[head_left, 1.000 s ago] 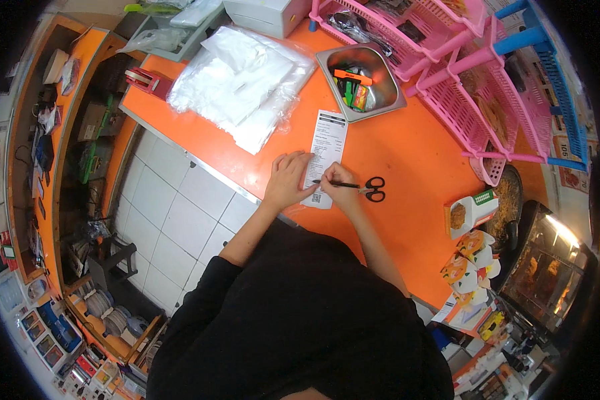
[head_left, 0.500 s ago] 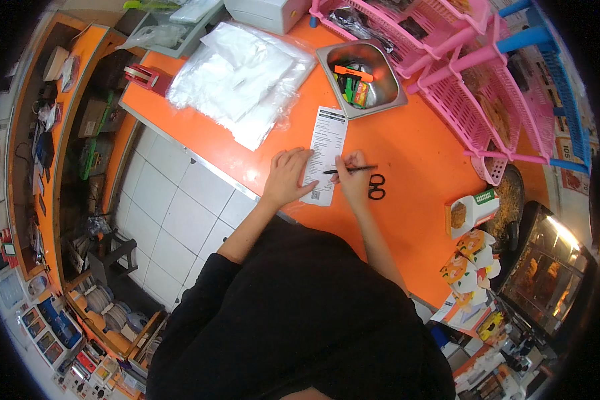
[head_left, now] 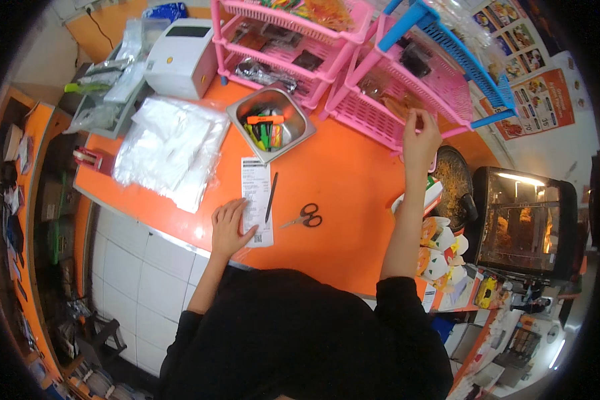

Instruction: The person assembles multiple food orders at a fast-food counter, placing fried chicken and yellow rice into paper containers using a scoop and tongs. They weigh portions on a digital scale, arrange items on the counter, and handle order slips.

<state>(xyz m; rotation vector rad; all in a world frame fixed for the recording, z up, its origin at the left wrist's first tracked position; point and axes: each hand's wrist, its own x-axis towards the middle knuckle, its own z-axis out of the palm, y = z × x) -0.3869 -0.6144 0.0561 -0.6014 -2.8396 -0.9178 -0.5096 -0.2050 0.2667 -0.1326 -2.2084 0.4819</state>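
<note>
My left hand [head_left: 229, 228] lies with fingers spread on the lower left part of a long printed receipt [head_left: 255, 181]. A black pen [head_left: 271, 197] rests along the receipt's right edge, and nothing holds it. Black-handled scissors [head_left: 309, 215] lie on the orange table to the right of the pen. My right hand [head_left: 421, 141] is raised in front of the pink basket rack [head_left: 373, 110], fingers loosely curled and apart. No object shows in it. Whether its fingertips touch the rack cannot be made out.
A steel tray [head_left: 299, 137] of markers stands beyond the receipt, with clear plastic bags [head_left: 170, 150] to its left. A white printer [head_left: 180, 61] is behind them. At right are paper food packs [head_left: 440, 250], a dark pan [head_left: 450, 180] and a lit display case [head_left: 523, 223].
My right hand has let go of the pen and moved right and up to the rack. The view has shifted right; my left hand is still on the receipt.
</note>
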